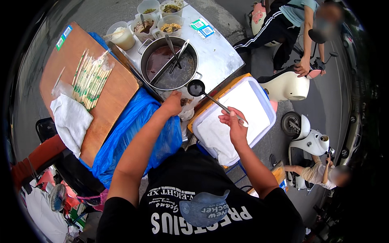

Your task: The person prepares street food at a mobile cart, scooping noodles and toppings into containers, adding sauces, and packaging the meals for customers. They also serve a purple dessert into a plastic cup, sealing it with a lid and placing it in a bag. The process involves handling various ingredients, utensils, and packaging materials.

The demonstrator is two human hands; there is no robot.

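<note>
My right hand [235, 124] grips the handle of a black ladle [197, 88], whose bowl holds some dark liquid. The bowl is beside the near right rim of a steel pot [142, 68]. A metal divider splits the pot, with dark broth on both sides and two utensils leaning inside. My left hand [172, 104] is just below the pot's near rim, its fingers closed on a clear plastic bag [187, 113]. Brown food shows inside the bag, partly hidden by the hand.
Plastic jugs [121, 38] of condiments stand behind the pot on a metal tabletop [217, 50]. Wrapped chopsticks [92, 79] and a white cloth [71, 121] lie on a wooden board [118, 79]. Right of me is a cloth-covered plastic tub [266, 106]. Two people are with scooters [288, 86] on the right.
</note>
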